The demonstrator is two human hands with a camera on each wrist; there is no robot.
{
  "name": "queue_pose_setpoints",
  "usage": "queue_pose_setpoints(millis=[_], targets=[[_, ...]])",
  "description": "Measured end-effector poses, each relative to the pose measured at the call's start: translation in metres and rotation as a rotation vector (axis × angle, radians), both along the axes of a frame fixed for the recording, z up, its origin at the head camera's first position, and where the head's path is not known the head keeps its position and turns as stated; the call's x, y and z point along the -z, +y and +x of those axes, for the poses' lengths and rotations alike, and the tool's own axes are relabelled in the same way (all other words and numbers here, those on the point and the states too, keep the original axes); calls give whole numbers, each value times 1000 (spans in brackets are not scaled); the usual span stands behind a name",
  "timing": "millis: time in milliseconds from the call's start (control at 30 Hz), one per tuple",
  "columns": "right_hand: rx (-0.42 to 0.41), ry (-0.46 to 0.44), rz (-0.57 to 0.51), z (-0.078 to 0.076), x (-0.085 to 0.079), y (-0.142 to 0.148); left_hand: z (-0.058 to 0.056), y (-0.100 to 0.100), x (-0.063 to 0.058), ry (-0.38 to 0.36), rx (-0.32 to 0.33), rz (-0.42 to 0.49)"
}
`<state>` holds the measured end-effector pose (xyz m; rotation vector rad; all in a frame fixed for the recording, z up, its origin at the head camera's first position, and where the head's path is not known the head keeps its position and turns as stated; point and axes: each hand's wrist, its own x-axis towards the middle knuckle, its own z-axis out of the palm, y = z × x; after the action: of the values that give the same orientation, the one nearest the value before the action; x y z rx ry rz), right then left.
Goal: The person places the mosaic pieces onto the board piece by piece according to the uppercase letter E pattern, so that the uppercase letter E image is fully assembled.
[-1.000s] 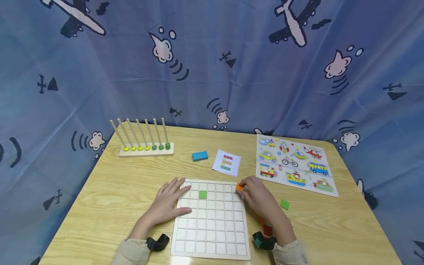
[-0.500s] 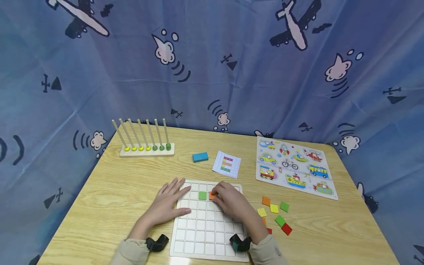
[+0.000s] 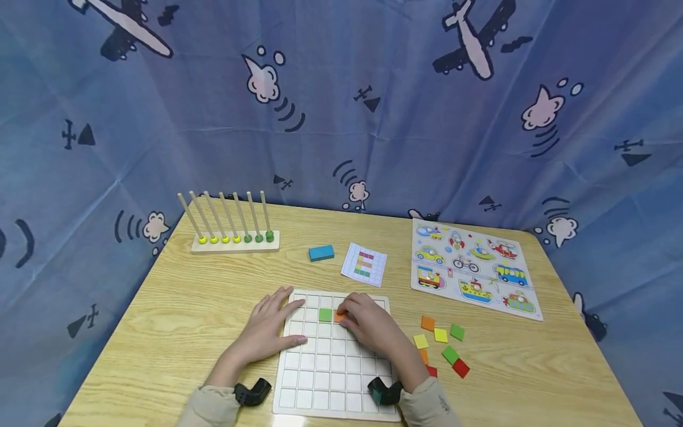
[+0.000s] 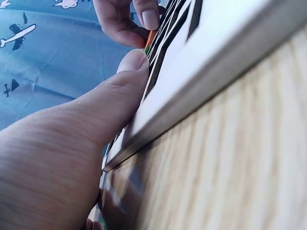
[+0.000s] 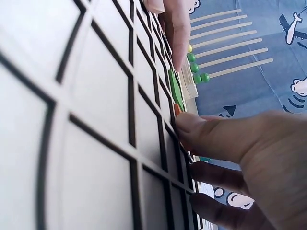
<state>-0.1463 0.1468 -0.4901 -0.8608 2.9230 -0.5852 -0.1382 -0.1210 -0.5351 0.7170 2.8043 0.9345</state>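
A white grid board [image 3: 315, 379] lies flat on the wooden table. One green tile [image 3: 325, 315] sits in a cell of its second row from the far edge. In the cell just right of it is an orange tile [image 3: 338, 317], pinched between the thumb and fingers of my right hand [image 3: 370, 323]. The right wrist view shows that thumb [image 5: 192, 123] on the orange tile's edge, close against the green one. My left hand [image 3: 269, 329] rests with spread fingers over the board's left edge, its thumb [image 4: 132, 62] lying on the surface.
Loose orange, yellow, green and red tiles [image 3: 450, 354] lie right of the board, some partly behind the right forearm. Beyond the board are a pattern card [image 3: 349, 267], a blue block [image 3: 321, 253], a pegged bead rack [image 3: 235, 248] and a vehicle puzzle [image 3: 453, 279].
My right hand has carried the orange tile left from the board's far right corner to beside the green tile. Its forearm now uncovers more loose tiles. My left hand stays put.
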Motion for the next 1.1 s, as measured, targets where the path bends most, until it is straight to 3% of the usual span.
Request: queue_pose_setpoints(millis=[533,667,800,900,1100], targets=[[-15,22,3,-1,4,-3,2,-2,-1,-14,-21,6],[-9,-29,-51,-2,-5,2,2,-2,-1,-9,-22,8],[88,-52,-100,0,-26,21,1,-1,-1,6,-15,2],[173,-49,-65,3,-38,46,0,-1,0,7,-9,-5],[343,-196,13,13,-40,97,0,0,0,-9,-16,4]])
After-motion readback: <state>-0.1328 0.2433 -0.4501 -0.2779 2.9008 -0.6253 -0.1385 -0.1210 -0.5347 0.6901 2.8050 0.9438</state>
